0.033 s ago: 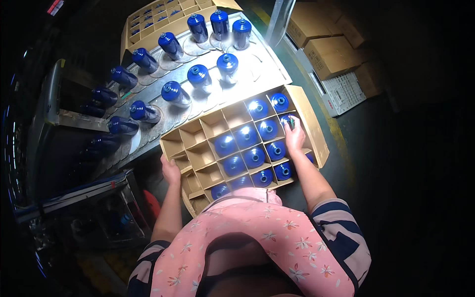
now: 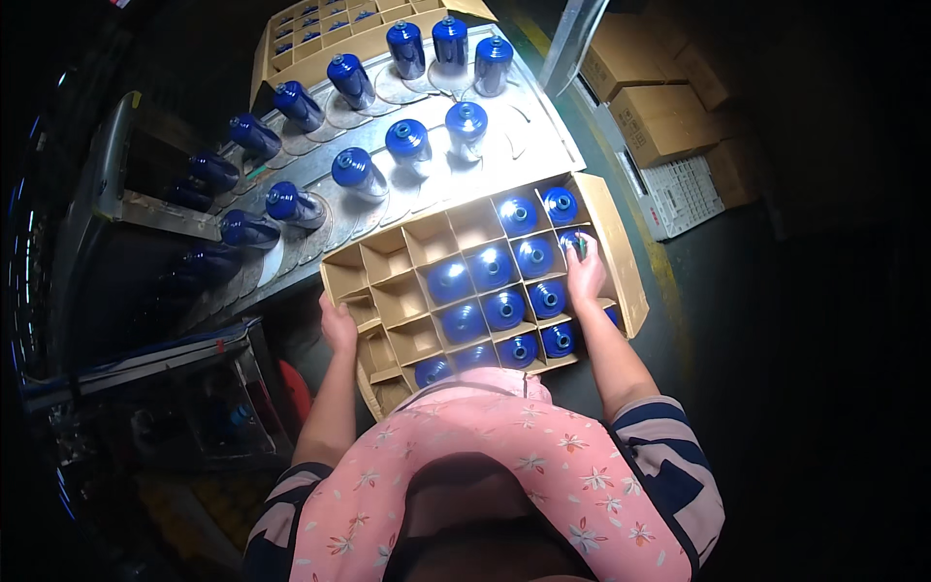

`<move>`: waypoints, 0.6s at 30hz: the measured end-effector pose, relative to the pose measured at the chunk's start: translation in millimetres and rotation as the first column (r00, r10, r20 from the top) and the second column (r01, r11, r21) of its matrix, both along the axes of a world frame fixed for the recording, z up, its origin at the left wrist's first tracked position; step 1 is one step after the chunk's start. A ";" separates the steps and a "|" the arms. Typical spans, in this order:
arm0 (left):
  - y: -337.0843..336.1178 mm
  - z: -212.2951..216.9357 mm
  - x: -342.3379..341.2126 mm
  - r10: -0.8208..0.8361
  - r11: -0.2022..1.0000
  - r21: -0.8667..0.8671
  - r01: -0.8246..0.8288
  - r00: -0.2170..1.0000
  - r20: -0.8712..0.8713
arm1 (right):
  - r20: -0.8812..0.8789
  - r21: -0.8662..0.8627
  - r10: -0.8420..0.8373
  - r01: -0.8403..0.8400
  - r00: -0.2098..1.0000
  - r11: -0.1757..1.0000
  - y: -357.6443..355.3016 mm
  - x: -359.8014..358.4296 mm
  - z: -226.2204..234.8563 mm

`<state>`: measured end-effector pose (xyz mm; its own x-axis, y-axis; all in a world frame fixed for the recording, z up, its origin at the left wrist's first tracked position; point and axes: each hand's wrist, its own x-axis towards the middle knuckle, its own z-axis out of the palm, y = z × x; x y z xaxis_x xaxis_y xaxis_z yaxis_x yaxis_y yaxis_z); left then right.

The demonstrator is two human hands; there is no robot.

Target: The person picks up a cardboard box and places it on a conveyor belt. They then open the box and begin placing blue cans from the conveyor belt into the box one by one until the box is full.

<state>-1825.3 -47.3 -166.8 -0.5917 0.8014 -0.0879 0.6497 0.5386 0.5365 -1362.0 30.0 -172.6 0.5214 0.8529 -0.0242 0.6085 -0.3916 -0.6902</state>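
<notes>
A divided cardboard box [image 2: 635,291] lies in front of me, with shiny blue bottles standing in many of its cells, their necks up. Several cells on its left side hold no bottle. My left hand [image 2: 338,327] grips the box's left edge, the fingers partly hidden by the cardboard. At the right side, my right hand [image 2: 585,274] closes on the neck of a blue bottle [image 2: 569,239] that sits in a cell. The hand hides part of that bottle.
Beyond the box runs a conveyor [image 2: 524,145] of round plates carrying blue bottles [image 2: 352,81] in two rows. Another divided box [image 2: 427,14] stands at its far side. Cartons [image 2: 662,121] are stacked at the right by a white crate [image 2: 682,199]. A metal machine frame [image 2: 121,194] stands left.
The view shifts slightly, so the conveyor, its bottles and the box appear a little farther right. Both hands keep their holds on the box and the bottle.
</notes>
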 end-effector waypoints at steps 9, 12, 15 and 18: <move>33.3 14.1 8.7 -0.164 0.986 0.037 0.162 0.986 0.045 | 0.050 -0.015 -0.217 0.218 0.975 0.976 -32.6 -4.1 29.6; 26.1 10.2 6.3 -0.050 0.999 0.012 0.049 0.997 0.058 | 0.046 0.007 -0.077 0.077 0.996 0.997 -22.3 -1.8 22.3; 10.6 6.7 1.4 -0.051 0.994 0.096 0.050 0.999 0.007 | -0.002 -0.043 -0.038 0.037 0.999 0.998 2.9 -4.9 1.8; 16.8 1.4 -4.8 -0.098 0.993 0.057 0.099 0.995 -0.021 | -0.041 -0.024 -0.030 0.029 0.999 0.999 19.3 -3.1 -12.7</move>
